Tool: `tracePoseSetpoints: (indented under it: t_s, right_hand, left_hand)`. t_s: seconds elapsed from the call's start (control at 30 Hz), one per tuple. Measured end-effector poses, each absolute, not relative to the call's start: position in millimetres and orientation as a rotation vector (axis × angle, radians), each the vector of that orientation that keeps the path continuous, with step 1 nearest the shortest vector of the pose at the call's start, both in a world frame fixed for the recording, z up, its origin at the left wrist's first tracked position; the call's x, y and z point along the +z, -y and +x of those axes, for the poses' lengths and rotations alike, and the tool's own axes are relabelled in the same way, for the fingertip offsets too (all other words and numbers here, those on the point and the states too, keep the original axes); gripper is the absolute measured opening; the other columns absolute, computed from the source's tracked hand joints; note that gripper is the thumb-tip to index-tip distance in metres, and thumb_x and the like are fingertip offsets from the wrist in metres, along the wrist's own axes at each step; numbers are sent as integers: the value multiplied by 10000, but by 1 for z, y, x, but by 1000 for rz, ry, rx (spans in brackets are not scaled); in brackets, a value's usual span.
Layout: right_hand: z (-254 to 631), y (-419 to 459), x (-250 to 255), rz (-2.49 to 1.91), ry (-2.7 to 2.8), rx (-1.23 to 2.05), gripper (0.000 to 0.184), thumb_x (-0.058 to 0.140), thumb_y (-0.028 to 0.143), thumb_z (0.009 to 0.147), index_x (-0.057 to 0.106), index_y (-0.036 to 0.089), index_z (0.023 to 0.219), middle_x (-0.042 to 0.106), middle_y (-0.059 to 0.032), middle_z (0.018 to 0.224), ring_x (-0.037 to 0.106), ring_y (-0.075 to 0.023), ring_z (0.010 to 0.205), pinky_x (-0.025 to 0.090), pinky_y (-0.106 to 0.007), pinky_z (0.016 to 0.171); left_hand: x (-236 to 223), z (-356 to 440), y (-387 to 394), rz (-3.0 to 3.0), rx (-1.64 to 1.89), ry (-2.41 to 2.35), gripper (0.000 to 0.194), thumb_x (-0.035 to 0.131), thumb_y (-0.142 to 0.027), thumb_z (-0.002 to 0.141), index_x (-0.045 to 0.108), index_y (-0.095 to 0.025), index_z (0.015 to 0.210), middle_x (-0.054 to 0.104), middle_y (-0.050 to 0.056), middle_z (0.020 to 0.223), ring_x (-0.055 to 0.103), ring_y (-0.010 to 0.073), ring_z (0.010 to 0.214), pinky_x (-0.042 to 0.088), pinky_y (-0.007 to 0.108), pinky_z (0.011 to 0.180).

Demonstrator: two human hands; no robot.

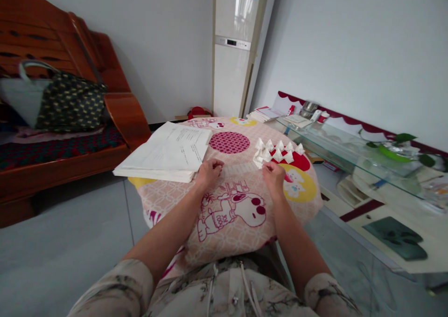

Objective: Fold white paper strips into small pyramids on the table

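Observation:
My left hand (211, 172) hovers over the table by the right edge of a thick stack of printed paper (168, 149). Its fingers are curled together, and what they hold, if anything, is too small to make out. Several small white folded paper pieces (279, 155), pointed on top, stand in rows at the table's right. My right hand (275, 175) is at the near left end of these rows, thumb and fingers pinched at the edge of a folded paper piece (258, 160). Between my hands lies a faint pale strip (240, 168); I cannot tell whether it is paper or cloth print.
A patterned cloth (224, 242) covers the round table. To the right stands a glass-topped cabinet (350, 161) with papers, cups and a plant (395, 149). A wooden sofa (126, 116) with bags (70, 100) is at left, a tall air conditioner (231, 70) behind.

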State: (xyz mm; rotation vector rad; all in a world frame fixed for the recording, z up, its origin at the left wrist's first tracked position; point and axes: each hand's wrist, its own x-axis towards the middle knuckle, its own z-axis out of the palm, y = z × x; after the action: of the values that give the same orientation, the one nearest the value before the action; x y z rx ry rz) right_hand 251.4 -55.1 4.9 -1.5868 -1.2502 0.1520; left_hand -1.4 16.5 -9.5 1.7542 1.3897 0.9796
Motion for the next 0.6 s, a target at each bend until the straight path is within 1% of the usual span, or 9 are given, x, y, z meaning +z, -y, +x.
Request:
tracePoseSetpoints:
  t_s: [0.07,0.13,0.27,0.5,0.6]
  right_hand:
    - [275,53,10,-1638,1143,9,207,548,285,751,734,194,759,703,-48,707,632,-235,710,494,-320,665]
    - [299,51,16,-1712,1020,-105,230,525,254,745,743,180,755,711,-69,708,635,-245,704,498,-335,679]
    - [341,48,25,-1858,876,-281,273,496,200,760,760,136,777,743,-122,795,646,-260,765,494,-360,763]
    - [383,29,31,-2088,820,-246,300,462,70,726,759,96,757,735,-173,789,670,-310,822,472,-402,780]
    - [396,20,26,-2128,838,-224,265,485,77,751,744,112,705,703,-170,727,672,-332,825,458,-433,780]
  left_hand:
    - [-9,-2,-16,1773,968,-1400,287,560,-184,837,754,-163,1048,752,40,847,670,131,681,527,214,658]
    - [-7,-1,-14,1785,951,-1411,292,556,-182,842,758,-167,1052,757,38,848,667,128,662,519,214,654]
    - [-2,0,-9,1822,935,-1427,278,561,-180,850,765,-169,1039,760,37,846,665,127,650,505,221,663]
    - [5,-1,-2,1839,886,-1420,267,561,-191,846,761,-166,1021,750,30,807,661,131,624,491,226,629]
    - [5,-1,-1,1849,886,-1404,259,558,-202,845,760,-175,1006,747,26,793,665,137,632,491,223,618]
